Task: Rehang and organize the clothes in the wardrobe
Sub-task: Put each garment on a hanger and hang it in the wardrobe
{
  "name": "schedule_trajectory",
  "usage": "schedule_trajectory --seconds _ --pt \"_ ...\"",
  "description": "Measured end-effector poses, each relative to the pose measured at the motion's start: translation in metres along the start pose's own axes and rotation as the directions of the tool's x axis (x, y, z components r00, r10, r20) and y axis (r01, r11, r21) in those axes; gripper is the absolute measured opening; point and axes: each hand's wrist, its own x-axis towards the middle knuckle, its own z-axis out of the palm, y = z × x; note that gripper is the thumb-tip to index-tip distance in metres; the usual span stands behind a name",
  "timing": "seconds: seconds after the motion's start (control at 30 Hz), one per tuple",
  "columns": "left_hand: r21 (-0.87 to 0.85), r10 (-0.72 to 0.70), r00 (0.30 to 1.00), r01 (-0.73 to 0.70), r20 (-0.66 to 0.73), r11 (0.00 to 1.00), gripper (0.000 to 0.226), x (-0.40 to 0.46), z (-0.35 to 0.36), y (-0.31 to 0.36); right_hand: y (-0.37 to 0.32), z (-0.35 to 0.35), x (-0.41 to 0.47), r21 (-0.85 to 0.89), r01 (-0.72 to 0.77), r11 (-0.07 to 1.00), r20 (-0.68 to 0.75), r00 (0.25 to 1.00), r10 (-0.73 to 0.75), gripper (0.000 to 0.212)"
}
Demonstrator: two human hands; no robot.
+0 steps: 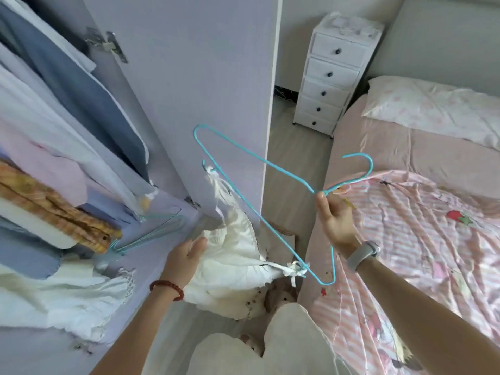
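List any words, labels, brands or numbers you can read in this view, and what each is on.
None can be read.
Pink bedsheet: cartoon prints and a strawberry only, no legible lettering.
Grey wristband: no visible display or text.
White garment on the blue hanger: no readable tag.

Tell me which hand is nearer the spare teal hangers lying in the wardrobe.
Left. The left hand grips the white garment just right of the spare hangers; the right hand pinches the teal hanger farther right, by the bed.
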Motion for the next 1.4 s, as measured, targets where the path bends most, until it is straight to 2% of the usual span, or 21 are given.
schedule_trajectory --seconds 0.07,0.17,0.27,0.37,0.53,0.63,0.7,0.8,0.87,0.93,1.23,1.3,1.4 --pt "-0.044 -0.062 0.991 0.058 -0.116 0.997 0.043 -0.009 -0.026 -0.01 -0.028 0.04 0.007 0.001 0.063 0.998 0.127 0.99 -0.062 0.046" --pt "-0.14 -0.154 0.936 0.114 -0.317 0.984 0.033 -0.029 -0.07 -0.028 -0.074 0.109 0.017 0.02 0.129 0.991 0.333 0.934 -0.128 0.046" --pt "-0.242 -0.297 0.849 0.207 -0.437 0.948 0.039 -0.056 -0.112 -0.052 -0.123 0.177 0.01 0.097 0.215 0.972 0.501 0.833 -0.235 0.042" --pt "-0.33 -0.381 0.738 0.224 -0.557 0.917 0.044 -0.089 -0.152 -0.075 -0.172 0.236 -0.004 0.17 0.319 0.932 0.597 0.719 -0.355 0.04" --pt "-0.543 -0.521 0.518 0.123 -0.678 0.83 0.044 -0.137 -0.225 -0.091 -0.267 0.315 -0.034 0.327 0.447 0.833 0.721 0.452 -0.525 0.041" --pt "-0.597 -0.572 0.347 0.041 -0.743 0.801 0.04 -0.151 -0.274 -0.098 -0.329 0.357 -0.056 0.421 0.479 0.77 0.741 0.308 -0.596 0.041" --pt "-0.613 -0.597 0.233 0.006 -0.767 0.79 0.033 -0.154 -0.309 -0.097 -0.369 0.385 -0.069 0.43 0.444 0.786 0.793 0.231 -0.564 0.041" --pt "-0.616 -0.61 0.098 -0.057 -0.787 0.786 0.024 -0.153 -0.362 -0.102 -0.419 0.425 -0.085 0.423 0.271 0.865 0.871 0.143 -0.471 0.033" --pt "-0.621 -0.619 0.049 -0.075 -0.784 0.78 0.026 -0.152 -0.395 -0.105 -0.445 0.45 -0.094 0.443 0.158 0.882 0.879 0.116 -0.463 0.027" --pt "-0.625 -0.625 0.02 -0.074 -0.78 0.777 0.026 -0.149 -0.424 -0.108 -0.467 0.475 -0.101 0.469 0.087 0.879 0.87 0.124 -0.476 0.028" --pt "-0.647 -0.645 -0.135 -0.03 -0.752 0.761 0.04 -0.138 -0.513 -0.132 -0.528 0.582 -0.135 0.47 -0.017 0.883 0.869 0.184 -0.459 0.028" --pt "-0.621 -0.617 -0.138 -0.013 -0.775 0.784 0.046 -0.122 -0.526 -0.138 -0.532 0.603 -0.142 0.445 -0.079 0.892 0.885 0.188 -0.425 0.025" --pt "-0.55 -0.547 -0.107 -0.002 -0.83 0.835 0.042 -0.087 -0.536 -0.15 -0.533 0.626 -0.146 0.427 -0.092 0.9 0.89 0.219 -0.4 0.02"
